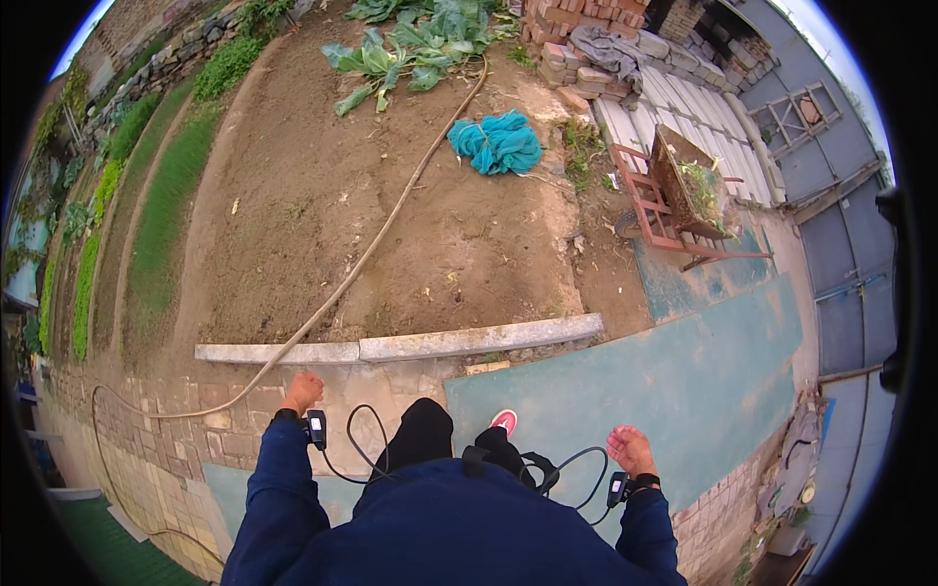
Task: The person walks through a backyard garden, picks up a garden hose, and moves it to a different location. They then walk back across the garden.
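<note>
My left hand (304, 391) hangs above the paving by the kerb, its fingers curled in with nothing visible in them. Out to the right, my right hand (631, 449) is over the green sheet (625, 381), empty, with loosely bent fingers apart. Neither hand touches anything around it. Each wrist wears a black strap with a small device, such as the left device (316, 430), and black cables run from these to my body. Nearest my left hand lie the pale stone kerb (469, 339) and a long tan hose (362, 264).
Beyond the kerb is bare soil with a bundled teal net (496, 144) and leafy cabbage plants (410, 54). A rusty handcart (689, 190) stands at the right, near stacked bricks (576, 68) and a grey metal gate (850, 244). Green crop rows (171, 205) run along the left.
</note>
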Action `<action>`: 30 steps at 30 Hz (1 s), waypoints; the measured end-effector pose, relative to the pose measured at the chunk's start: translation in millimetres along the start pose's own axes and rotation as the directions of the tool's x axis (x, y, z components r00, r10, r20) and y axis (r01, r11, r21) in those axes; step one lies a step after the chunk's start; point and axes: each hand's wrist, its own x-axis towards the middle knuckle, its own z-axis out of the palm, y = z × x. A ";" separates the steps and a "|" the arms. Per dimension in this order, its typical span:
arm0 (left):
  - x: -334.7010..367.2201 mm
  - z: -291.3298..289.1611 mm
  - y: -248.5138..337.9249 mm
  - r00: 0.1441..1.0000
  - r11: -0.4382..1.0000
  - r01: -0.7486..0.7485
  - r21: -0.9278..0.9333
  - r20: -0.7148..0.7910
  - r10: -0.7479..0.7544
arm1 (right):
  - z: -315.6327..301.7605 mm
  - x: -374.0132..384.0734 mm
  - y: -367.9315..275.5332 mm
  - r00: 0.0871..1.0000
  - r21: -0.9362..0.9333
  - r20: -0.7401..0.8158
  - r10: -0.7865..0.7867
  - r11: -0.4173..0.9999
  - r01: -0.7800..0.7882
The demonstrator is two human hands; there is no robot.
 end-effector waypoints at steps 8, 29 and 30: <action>52.9 -4.3 -17.7 0.971 0.979 -0.127 -0.159 -0.223 0.089 | 119.2 71.7 -129.0 0.988 -0.359 0.134 0.072 0.933 -0.019; 228.6 3.5 59.4 0.907 0.971 -0.234 -0.037 -0.369 0.205 | 373.0 102.7 -306.5 0.986 -0.703 0.138 0.089 0.710 0.034; 238.2 6.6 64.2 0.903 0.972 -0.232 -0.025 -0.377 0.206 | 377.4 110.0 -313.4 0.986 -0.709 0.136 0.093 0.705 0.031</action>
